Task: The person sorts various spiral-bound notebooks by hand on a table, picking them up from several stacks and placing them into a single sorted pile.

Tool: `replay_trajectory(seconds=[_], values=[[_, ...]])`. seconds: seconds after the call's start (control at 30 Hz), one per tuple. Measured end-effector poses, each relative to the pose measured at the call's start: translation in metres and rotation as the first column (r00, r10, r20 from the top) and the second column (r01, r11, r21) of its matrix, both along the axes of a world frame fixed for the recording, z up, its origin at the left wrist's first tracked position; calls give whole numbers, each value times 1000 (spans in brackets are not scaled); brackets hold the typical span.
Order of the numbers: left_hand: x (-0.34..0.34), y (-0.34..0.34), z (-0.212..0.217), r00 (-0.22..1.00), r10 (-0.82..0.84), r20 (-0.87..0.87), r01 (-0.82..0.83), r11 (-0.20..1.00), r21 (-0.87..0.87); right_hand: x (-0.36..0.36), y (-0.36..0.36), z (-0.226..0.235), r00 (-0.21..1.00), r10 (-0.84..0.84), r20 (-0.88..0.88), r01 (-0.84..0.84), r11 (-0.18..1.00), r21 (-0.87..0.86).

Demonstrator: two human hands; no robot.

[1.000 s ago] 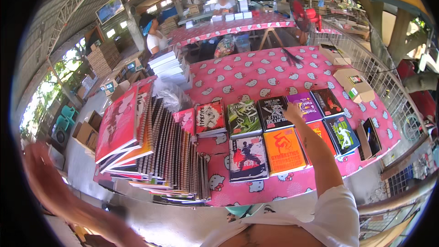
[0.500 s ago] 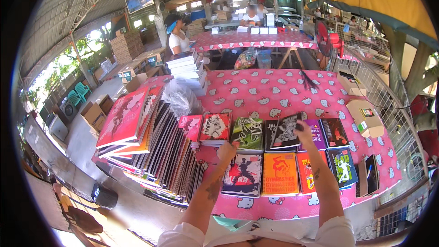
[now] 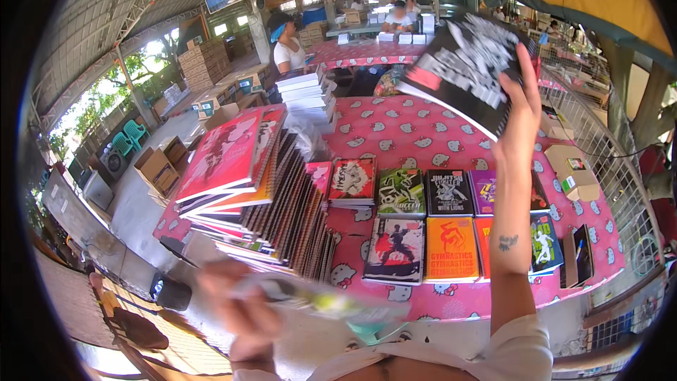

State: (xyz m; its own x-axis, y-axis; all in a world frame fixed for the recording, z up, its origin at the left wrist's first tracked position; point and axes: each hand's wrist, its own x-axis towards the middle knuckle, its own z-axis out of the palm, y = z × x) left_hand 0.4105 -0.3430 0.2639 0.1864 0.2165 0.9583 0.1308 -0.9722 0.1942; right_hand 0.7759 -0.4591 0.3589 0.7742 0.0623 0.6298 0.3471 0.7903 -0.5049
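Observation:
My right hand (image 3: 522, 95) is raised at the upper right, closed on the edge of a black spiral notebook (image 3: 451, 63) with grey artwork on its cover, tilted above the table. Down at the lower left, my left hand (image 3: 240, 307) is smeared by motion. It grips a thin notebook (image 3: 331, 302), blurred and seen nearly edge-on, with green on its cover. Below the raised notebook lie two rows of notebook piles, among them a green one (image 3: 400, 192), a black one (image 3: 449, 192), an orange one (image 3: 451, 248) and a white one with a dark figure (image 3: 395, 248). My right forearm hides part of the right-hand piles.
A tall staggered stack of spiral notebooks (image 3: 233, 148) stands at the table's left. Behind it are a pile of white books (image 3: 307, 99) and a clear plastic bag (image 3: 307, 140). An opened carton (image 3: 575, 173) lies at the right. A person (image 3: 285, 49) stands beyond.
The right hand has lifted the black notebook from the back row up and away. My left hand has swung from the green pile to the lower left, carrying a notebook.

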Motion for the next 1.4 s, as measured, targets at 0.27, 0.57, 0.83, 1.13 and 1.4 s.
replay_trajectory(seconds=[0.27, 0.57, 0.83, 1.13, 1.4], values=[[-104, 162, 219, 879, -88, 469, 111, 994, -21, -136, 154, 35, 918, 389, 83, -332, 864, -379], [66, 278, 137, 346, -231, -909, 6, 970, -244, -154, 202, -34, 898, 423, 120, -177, 599, -781], [1, 361, 75, 817, -576, 32, 446, 596, -668, -131, 234, -22, 950, 312, 29, -161, 566, -808], [41, 381, 36, 391, -837, 383, 655, -39, -755, -152, 258, -36, 806, 552, -214, -548, 559, -622], [26, 312, 69, 587, -732, 345, 520, 14, -854, -130, 272, 8, 827, 430, 363, 110, 509, -854]])
